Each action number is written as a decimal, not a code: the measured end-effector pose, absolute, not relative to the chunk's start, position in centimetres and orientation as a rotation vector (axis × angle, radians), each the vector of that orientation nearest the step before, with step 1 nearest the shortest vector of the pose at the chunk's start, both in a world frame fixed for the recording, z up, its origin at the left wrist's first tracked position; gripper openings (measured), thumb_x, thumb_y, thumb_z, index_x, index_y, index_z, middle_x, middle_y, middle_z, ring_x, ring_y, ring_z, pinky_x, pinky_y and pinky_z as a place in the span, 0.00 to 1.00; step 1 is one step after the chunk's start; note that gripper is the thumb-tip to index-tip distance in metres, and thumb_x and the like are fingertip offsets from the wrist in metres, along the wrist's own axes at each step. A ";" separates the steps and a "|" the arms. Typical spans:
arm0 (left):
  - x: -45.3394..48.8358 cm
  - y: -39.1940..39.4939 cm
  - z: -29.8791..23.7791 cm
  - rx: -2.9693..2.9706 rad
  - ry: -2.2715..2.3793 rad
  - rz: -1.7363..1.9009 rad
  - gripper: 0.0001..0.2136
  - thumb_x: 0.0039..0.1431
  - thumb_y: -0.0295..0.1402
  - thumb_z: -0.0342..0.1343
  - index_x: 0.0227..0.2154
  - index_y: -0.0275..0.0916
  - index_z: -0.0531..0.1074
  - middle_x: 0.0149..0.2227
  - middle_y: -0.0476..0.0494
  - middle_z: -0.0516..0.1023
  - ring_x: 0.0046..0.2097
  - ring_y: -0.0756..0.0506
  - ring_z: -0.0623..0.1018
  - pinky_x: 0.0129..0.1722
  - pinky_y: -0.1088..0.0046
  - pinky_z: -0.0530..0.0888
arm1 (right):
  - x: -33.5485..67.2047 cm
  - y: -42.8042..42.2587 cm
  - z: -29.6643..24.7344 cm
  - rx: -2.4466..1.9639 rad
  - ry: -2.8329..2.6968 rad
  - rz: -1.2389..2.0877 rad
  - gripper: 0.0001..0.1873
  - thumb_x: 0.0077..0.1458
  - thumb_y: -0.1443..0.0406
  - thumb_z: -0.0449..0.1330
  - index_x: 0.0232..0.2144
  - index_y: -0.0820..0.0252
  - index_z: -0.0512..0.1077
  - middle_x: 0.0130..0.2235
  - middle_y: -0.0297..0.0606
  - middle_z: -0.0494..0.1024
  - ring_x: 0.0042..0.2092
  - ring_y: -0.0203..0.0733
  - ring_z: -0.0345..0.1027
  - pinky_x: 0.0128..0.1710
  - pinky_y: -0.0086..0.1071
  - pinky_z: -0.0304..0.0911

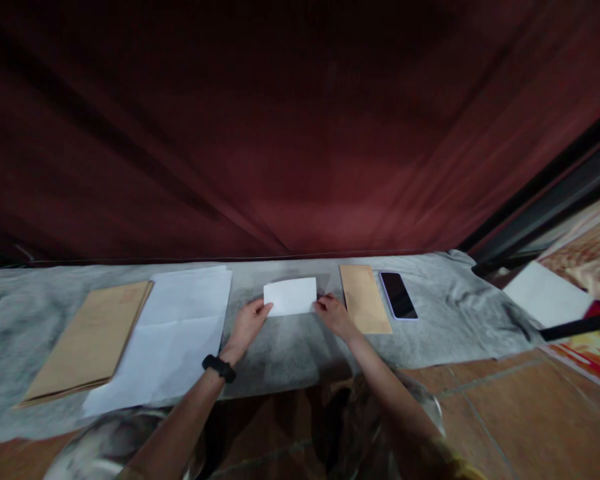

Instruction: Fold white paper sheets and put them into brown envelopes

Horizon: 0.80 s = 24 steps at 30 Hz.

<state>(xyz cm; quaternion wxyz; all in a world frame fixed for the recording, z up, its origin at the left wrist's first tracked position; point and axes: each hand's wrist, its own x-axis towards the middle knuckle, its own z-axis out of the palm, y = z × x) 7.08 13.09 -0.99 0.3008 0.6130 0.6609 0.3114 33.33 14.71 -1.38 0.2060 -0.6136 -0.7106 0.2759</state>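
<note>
A small folded white paper (291, 296) lies on the grey cloth (430, 327) in front of me. My left hand (249, 323), with a black watch on its wrist, pinches the paper's lower left corner. My right hand (333, 313) presses its fingers on the paper's right edge. Both hands rest on the cloth.
A brown envelope (364, 298) and a dark phone (398, 295) lie to the right of the paper. To the left lie large white sheets (175, 333) and a stack of brown envelopes (93, 340). A dark red curtain (280, 133) hangs behind. Tiled floor (520, 413) is at lower right.
</note>
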 end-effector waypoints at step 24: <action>9.8 14.4 0.9 1.572 2.196 0.384 0.12 0.66 0.41 0.53 0.34 0.41 0.77 0.36 0.44 0.83 0.36 0.46 0.79 0.30 0.73 0.62 | 30.2 13.4 0.5 -2.101 -2.208 0.338 0.16 0.69 0.64 0.49 0.50 0.63 0.73 0.56 0.52 0.72 0.47 0.48 0.75 0.46 0.37 0.68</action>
